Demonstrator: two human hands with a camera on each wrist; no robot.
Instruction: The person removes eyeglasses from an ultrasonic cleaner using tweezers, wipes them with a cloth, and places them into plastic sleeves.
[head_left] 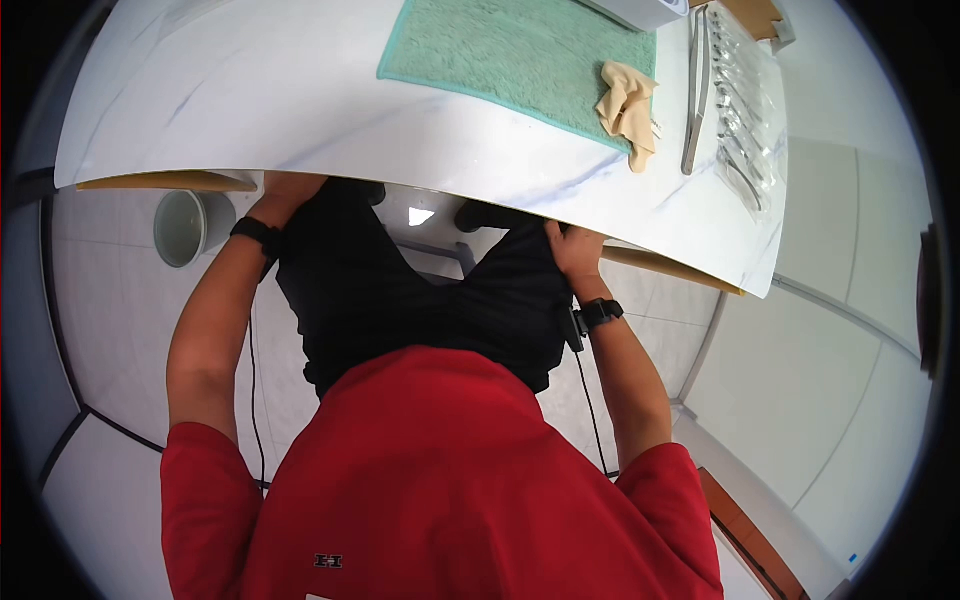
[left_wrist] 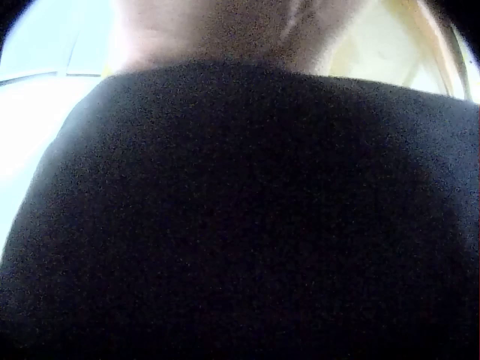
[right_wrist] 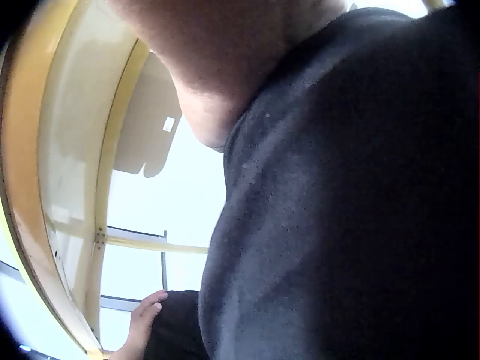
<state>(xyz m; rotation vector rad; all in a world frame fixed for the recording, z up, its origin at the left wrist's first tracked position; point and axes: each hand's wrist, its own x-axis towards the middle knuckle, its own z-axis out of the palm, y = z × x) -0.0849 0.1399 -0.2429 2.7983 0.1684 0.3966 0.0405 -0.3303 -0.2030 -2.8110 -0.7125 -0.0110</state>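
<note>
My left hand point(head_left: 292, 187) rests on the left thigh of the black trousers point(head_left: 340, 265), its fingers hidden under the table edge in the head view. From the right wrist view, fingers of the left hand point(right_wrist: 146, 319) lie on the dark knee. On the right thigh rests my right hand point(head_left: 578, 250), thumb along the cloth, with nothing held. Dark trouser cloth point(left_wrist: 240, 210) fills most of the left wrist view. On the tabletop lie a green towel point(head_left: 500, 60), a crumpled beige cloth point(head_left: 627, 110) and long metal tweezers point(head_left: 699, 95).
The white marbled table point(head_left: 250, 100) runs across in front, its edge above both hands. Clear plastic sleeves point(head_left: 742, 120) with metal tools lie at the right end. A white box point(head_left: 640, 10) stands at the back. A grey bucket point(head_left: 185, 230) is on the floor at left.
</note>
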